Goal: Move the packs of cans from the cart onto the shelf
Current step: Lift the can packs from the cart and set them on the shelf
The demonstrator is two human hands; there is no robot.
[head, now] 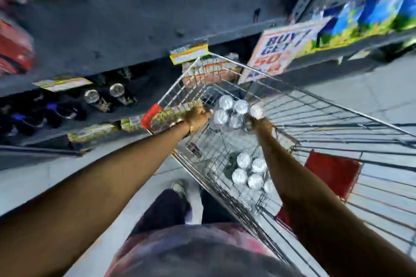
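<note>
The person leans over a wire cart (292, 119) with both arms stretched down into it. The left hand (199, 117) is pressed against the nine o'clock side of a pack of cans (231, 112), its fingers curled onto the pack's edge; the right hand (262, 125) holds the three o'clock side, though blur keeps me from telling how its fingers are set. The pack sits between the two hands inside the basket, toward the cart's far end; whether it is lifted off the wire floor I cannot tell. A second pack of cans (249, 172) rests in the basket at six o'clock from the first, just beside the right forearm. The grey shelf (135, 36) runs at eleven o'clock from the cart, bare across its middle, with a yellow price tag (189, 53) on its front edge.
</note>
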